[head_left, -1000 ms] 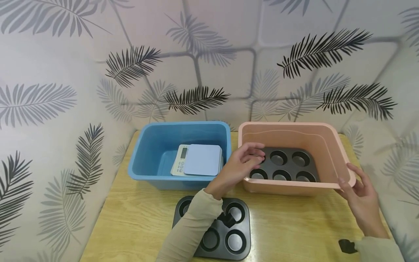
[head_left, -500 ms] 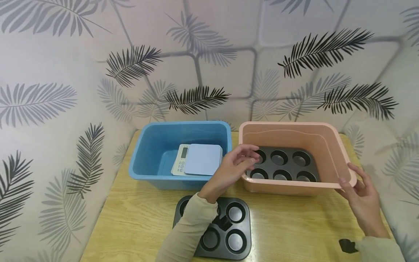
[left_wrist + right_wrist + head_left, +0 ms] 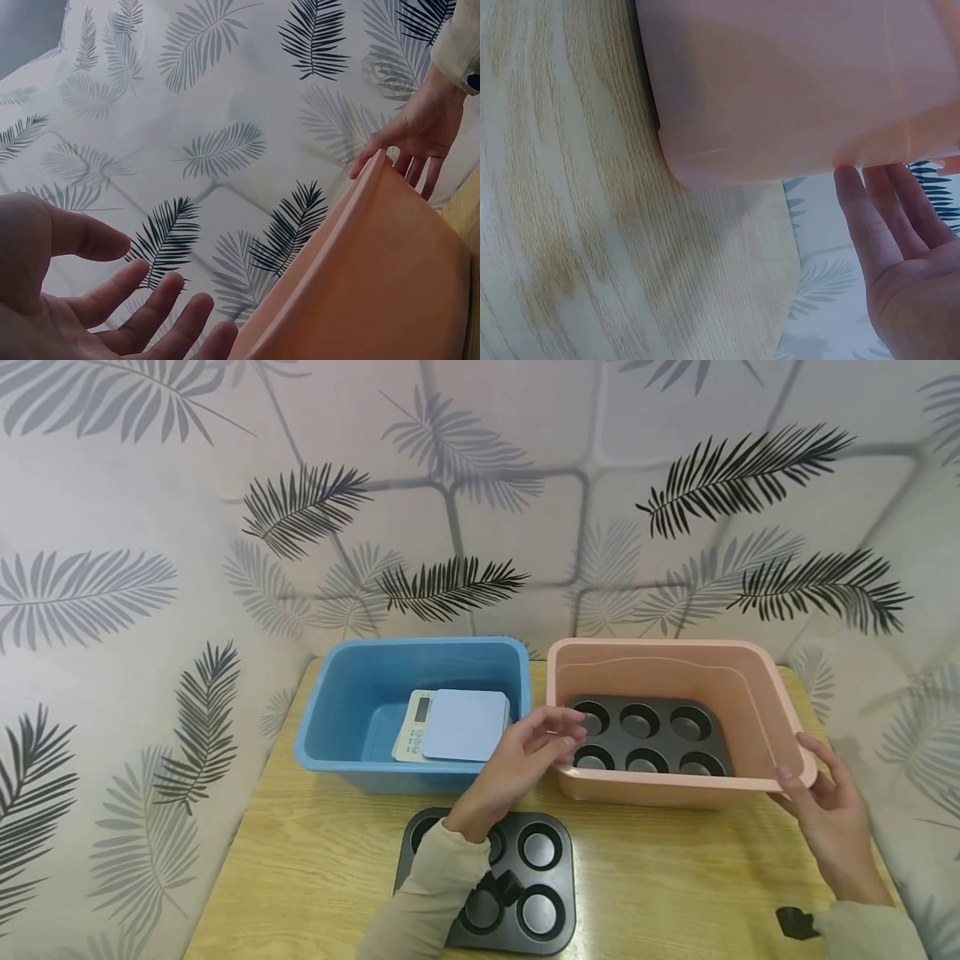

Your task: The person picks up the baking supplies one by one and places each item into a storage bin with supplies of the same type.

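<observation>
A peach plastic bin [image 3: 675, 785] stands at the back right of the table, with a dark muffin pan [image 3: 665, 736] lying in it. Its front right corner is held by my right hand [image 3: 828, 827], thumb over the rim and fingers below; the right wrist view shows those fingers [image 3: 870, 225] against the outer wall. My left hand [image 3: 517, 764] hovers at the bin's front left corner, palm up and fingers loosely bent, holding nothing. A second muffin pan [image 3: 528, 878] lies on the table under my left forearm, which hides part of it.
Left of the peach bin stands a blue bin [image 3: 352, 765] holding a kitchen scale [image 3: 465, 727] with a pale square platform. The wooden table [image 3: 300, 877] meets a leaf-patterned covering [image 3: 480, 527] at the back and sides.
My left hand has drawn back from over the pan in the peach bin, moving left and toward me, to the bin's front left corner. My right hand keeps its hold on the rim.
</observation>
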`<state>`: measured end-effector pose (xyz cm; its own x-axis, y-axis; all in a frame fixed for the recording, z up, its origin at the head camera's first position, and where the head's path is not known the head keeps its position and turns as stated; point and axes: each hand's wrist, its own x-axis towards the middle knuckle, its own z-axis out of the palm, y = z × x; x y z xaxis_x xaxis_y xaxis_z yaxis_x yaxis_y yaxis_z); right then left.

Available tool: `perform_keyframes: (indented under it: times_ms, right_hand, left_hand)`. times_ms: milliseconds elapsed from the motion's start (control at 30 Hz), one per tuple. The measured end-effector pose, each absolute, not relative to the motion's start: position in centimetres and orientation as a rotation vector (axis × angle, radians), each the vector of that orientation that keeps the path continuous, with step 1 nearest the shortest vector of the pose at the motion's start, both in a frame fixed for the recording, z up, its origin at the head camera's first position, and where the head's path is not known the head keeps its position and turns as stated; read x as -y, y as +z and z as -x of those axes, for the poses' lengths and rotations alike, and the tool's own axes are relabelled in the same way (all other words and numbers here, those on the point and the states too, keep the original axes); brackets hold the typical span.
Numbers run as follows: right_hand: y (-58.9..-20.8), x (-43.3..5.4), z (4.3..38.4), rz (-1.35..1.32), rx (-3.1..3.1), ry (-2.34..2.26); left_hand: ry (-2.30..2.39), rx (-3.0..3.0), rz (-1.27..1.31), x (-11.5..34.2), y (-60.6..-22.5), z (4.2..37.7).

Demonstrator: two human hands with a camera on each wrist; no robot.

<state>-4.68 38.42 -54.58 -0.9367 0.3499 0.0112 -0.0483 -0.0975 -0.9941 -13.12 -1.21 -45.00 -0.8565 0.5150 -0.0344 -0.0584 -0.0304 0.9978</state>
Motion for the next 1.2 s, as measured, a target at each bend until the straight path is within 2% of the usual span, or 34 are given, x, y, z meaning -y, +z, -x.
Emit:
perform_keyframes:
  times_ms: [1200]
  right_hand:
    - [-54.8,-38.6,4.7,0.349,1.913,2.126]
  left_hand:
    - [1.890,-1.814,-0.554,5.3,-46.9,10.6]
